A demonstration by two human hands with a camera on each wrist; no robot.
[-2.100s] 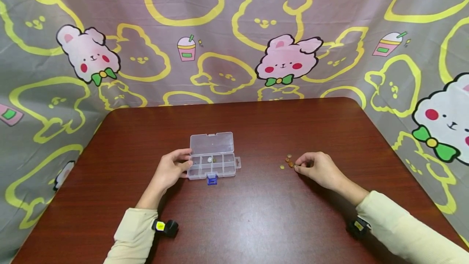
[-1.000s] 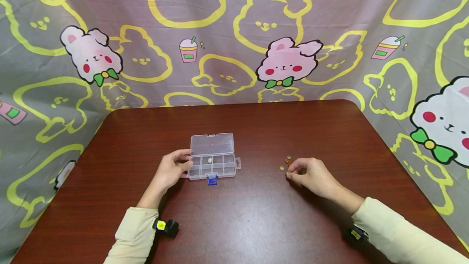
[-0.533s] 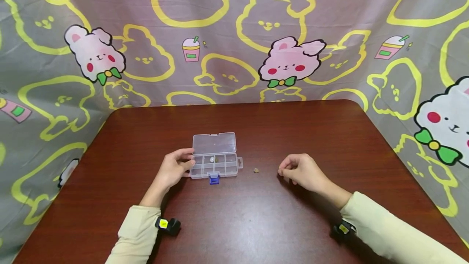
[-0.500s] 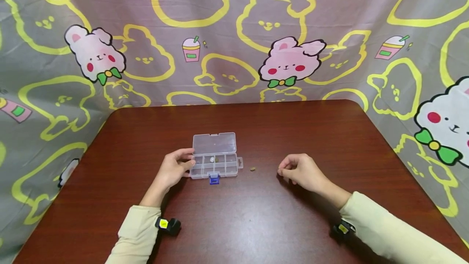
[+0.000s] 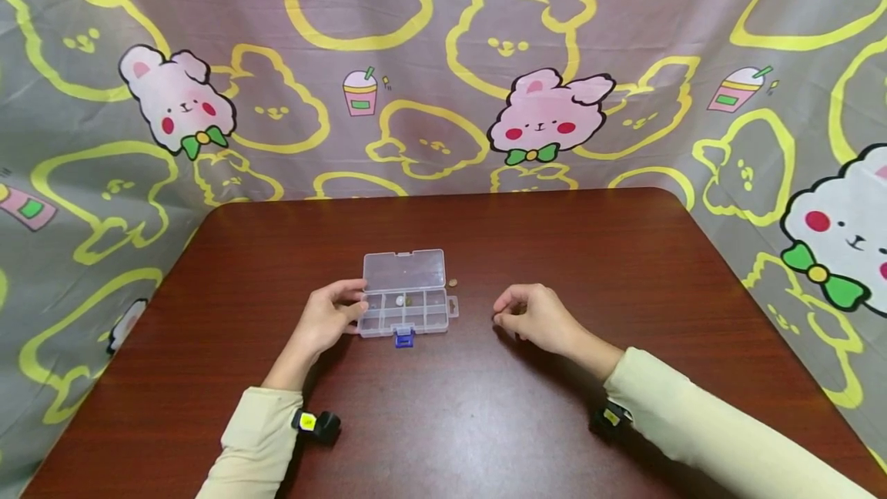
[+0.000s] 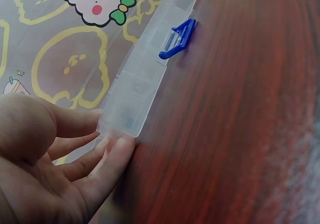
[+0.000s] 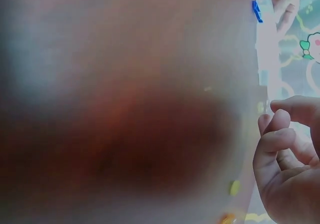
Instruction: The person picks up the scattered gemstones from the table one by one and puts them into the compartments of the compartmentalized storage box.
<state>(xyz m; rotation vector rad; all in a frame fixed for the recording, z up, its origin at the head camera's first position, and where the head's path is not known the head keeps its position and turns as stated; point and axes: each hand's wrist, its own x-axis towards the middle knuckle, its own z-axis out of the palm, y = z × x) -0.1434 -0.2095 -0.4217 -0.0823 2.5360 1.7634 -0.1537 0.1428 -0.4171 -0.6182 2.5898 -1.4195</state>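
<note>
My left hand (image 5: 327, 322) grips the left end of a clear plastic compartment box (image 5: 424, 323), thumb and fingers around its corner. The lid (image 5: 404, 271) is tilted back, and a blue latch (image 5: 404, 339) hangs at the front. A white bead (image 5: 400, 301) and an olive one (image 5: 408, 301) lie in a back compartment. One small brown bead (image 5: 453, 283) sits just past the box's right side, by the lid. My right hand (image 5: 533, 318) is right of the box, fingers bent, a small gap between thumb and index finger; nothing shows between them.
In the right wrist view, a yellow bead (image 7: 234, 187) and orange beads (image 7: 227, 219) lie near my right hand; in the head view the hand seems to cover them. A patterned curtain (image 5: 416, 60) stands behind the brown table (image 5: 443, 422).
My right hand has moved left from the bead cluster toward the box. A small brown bead has appeared left of it and travelled to the box's back right corner. The left hand keeps its hold.
</note>
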